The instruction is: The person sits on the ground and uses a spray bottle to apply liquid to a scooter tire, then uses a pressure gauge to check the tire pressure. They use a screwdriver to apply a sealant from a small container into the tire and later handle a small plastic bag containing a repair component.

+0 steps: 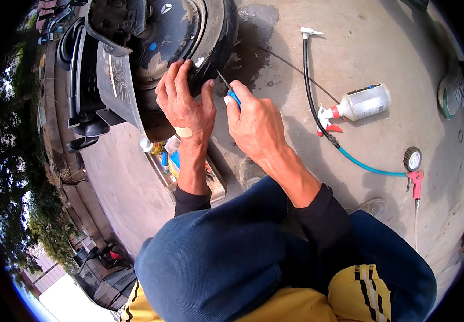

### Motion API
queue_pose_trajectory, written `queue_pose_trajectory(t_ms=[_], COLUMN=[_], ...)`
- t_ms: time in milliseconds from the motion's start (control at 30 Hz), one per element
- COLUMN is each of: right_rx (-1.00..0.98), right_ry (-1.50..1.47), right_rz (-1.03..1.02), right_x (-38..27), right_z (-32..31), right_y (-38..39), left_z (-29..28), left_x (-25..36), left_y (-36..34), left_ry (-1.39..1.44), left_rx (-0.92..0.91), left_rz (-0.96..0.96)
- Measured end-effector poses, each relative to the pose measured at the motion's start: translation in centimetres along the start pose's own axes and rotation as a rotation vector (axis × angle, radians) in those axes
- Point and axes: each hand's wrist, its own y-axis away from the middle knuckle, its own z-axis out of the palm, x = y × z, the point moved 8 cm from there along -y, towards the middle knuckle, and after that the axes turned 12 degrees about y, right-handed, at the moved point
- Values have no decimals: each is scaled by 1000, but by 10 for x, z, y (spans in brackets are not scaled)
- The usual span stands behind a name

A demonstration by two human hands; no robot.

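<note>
Concrete ground (pixel 361 48) spreads under the work in bright light, with a dark damp patch (pixel 259 32) near the wheel and leafy trees (pixel 14 155) along the far left. At the top, a scooter wheel with a black tyre (pixel 229 35) faces the person, a scuffed mudguard (pixel 118 88) beside it. The left hand (pixel 187 104) lies against the side of the tyre, fingers stretched and close together, thumb spread apart, gripping no tool; a pale plaster (pixel 183 131) sits near its wrist. The right hand (pixel 257 118) is curled firmly around a blue-handled tool (pixel 233 98), whose thin metal tip meets the tyre's outer face; whether it goes into the rubber, I cannot tell. Behind the left forearm stands a tray (pixel 219 189) of small items, including a white-capped container (pixel 152 146). Well to the right, a spray bottle (pixel 369 102) with a red and white trigger lies on its side beside a thin rod (pixel 296 70). An air hose (pixel 371 167), black then teal, curves past it to a red inflator handle (pixel 416 185) with a round gauge (pixel 413 160).
</note>
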Motion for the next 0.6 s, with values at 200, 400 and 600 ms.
queue_pose_trajectory(t_ms=[200, 400, 600], right_rx=[44, -61, -38], right_ry=[-178, -33, 134], right_rz=[-34, -19, -122], right_x=[6, 2, -3], right_z=[9, -3, 10], right_y=[-22, -5, 19], left_z=[4, -1, -15], left_x=[2, 2, -15], left_y=[-1, 4, 8], left_ry=[-21, -30, -1], left_rx=[12, 21, -11], left_rz=[-24, -18, -12])
